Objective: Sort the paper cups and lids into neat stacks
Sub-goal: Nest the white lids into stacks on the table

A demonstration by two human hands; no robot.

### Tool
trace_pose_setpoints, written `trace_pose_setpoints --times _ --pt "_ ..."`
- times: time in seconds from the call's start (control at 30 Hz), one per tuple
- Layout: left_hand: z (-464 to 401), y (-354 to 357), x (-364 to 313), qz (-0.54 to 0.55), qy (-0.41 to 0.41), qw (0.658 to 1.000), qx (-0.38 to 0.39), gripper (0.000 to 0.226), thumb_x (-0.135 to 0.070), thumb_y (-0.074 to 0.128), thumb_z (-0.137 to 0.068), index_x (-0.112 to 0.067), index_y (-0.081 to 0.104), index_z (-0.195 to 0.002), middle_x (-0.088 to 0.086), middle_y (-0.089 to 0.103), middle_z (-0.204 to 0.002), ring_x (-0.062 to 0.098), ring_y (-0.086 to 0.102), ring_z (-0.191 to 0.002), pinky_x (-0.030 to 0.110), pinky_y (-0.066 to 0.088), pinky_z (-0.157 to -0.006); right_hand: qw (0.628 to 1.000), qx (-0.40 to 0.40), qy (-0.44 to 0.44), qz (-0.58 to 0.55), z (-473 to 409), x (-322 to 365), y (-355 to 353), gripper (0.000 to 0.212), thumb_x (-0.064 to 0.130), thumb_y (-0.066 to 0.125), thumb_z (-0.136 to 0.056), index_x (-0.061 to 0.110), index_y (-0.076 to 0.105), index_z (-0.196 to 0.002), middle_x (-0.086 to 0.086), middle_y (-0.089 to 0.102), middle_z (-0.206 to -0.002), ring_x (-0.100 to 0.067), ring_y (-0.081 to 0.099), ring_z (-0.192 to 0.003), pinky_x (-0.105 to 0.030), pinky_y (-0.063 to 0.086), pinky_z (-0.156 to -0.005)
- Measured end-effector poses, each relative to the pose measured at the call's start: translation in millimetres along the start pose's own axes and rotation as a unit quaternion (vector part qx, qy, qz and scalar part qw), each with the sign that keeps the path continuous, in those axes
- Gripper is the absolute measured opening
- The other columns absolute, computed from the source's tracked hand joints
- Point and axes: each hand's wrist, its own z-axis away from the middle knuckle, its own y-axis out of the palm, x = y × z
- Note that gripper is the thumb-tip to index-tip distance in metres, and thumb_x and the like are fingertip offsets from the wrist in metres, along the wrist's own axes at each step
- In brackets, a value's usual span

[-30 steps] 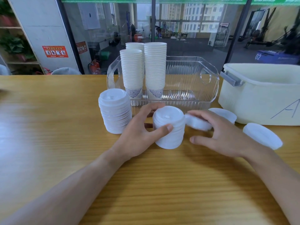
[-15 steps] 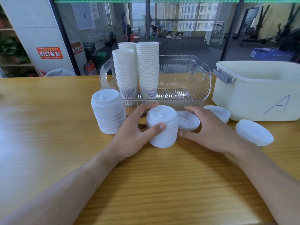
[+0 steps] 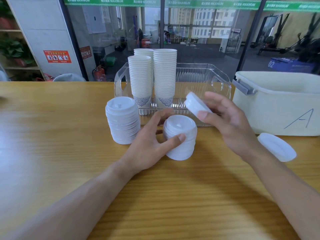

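Observation:
A short stack of white lids [image 3: 180,137] stands on the wooden table, and my left hand [image 3: 152,144] grips it with thumb in front and fingers behind. My right hand [image 3: 228,122] holds a single white lid [image 3: 194,103] tilted in the air, above and right of that stack. A taller lid stack [image 3: 123,120] stands to the left. Three stacks of paper cups [image 3: 152,78] stand in the left part of a clear plastic bin [image 3: 199,80]. One loose lid [image 3: 277,147] lies on the table at the right.
A cream plastic tub [image 3: 277,104] marked "A" sits at the right, close behind the loose lid. A glass wall runs behind the table's far edge. The wooden table [image 3: 52,153] stretches wide to the left and toward me.
My right hand has lifted a lid off the table and raised it, tilted, above the short stack. My left hand has kept its grip on that stack.

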Motion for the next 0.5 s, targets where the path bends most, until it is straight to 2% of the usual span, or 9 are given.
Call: trace_pose_setpoints --times 0.07,0.17,0.23,0.4,0.5 --pt "0.1 0.6 -3.0 -0.002 0.026 0.999 -0.023 0.072 -0.049 0.079 -0.085 -0.035 0.043 -0.146 -0.019 0.059 -0.139 0.005 0.053 -0.136 0.033 0.046 -0.111 0.999 0.046 -0.003 0.012 -3.4 5.3 11.6 0.079 0.056 0.082 -0.068 0.033 0.057 -0.14 0.012 0.071 -0.128 -0.008 0.065 -0.121 -0.039 0.051 -0.107" --pt "-0.1 -1.4 -9.0 0.013 0.045 0.997 -0.067 0.076 -0.045 0.082 -0.083 -0.028 0.044 -0.146 -0.016 0.062 -0.136 0.008 0.056 -0.133 0.038 0.047 -0.111 0.995 0.09 -0.006 0.032 -6.8 9.0 28.3 0.075 0.058 0.083 -0.068 0.04 0.059 -0.136 0.014 0.069 -0.13 -0.01 0.064 -0.124 -0.046 0.049 -0.11" --pt "-0.8 -3.9 -9.8 0.022 0.054 0.994 -0.093 0.073 -0.044 0.082 -0.083 -0.026 0.047 -0.144 -0.014 0.064 -0.134 0.012 0.059 -0.13 0.043 0.049 -0.109 0.995 0.091 -0.019 0.03 -8.0 9.8 36.1 0.073 0.057 0.084 -0.067 0.041 0.059 -0.134 0.018 0.068 -0.129 -0.01 0.065 -0.121 -0.045 0.049 -0.109" --pt "-1.9 -3.2 -14.9 0.036 0.101 0.986 -0.13 0.065 -0.034 0.08 -0.085 -0.021 0.047 -0.139 -0.014 0.062 -0.134 0.017 0.058 -0.132 0.044 0.047 -0.112 0.995 0.09 -0.042 -0.002 -3.8 2.6 42.3 0.076 0.054 0.082 -0.07 0.035 0.056 -0.138 0.015 0.066 -0.134 -0.003 0.059 -0.129 -0.027 0.049 -0.104" --pt "-3.4 -2.4 -16.6 0.042 0.119 0.979 -0.162 0.068 -0.026 0.086 -0.081 -0.019 0.046 -0.135 -0.019 0.06 -0.131 0.018 0.06 -0.129 0.039 0.048 -0.11 0.996 0.08 -0.038 -0.021 -0.5 -3.0 41.0 0.079 0.062 0.082 -0.071 0.037 0.055 -0.14 0.012 0.065 -0.137 -0.007 0.058 -0.131 -0.033 0.046 -0.109"
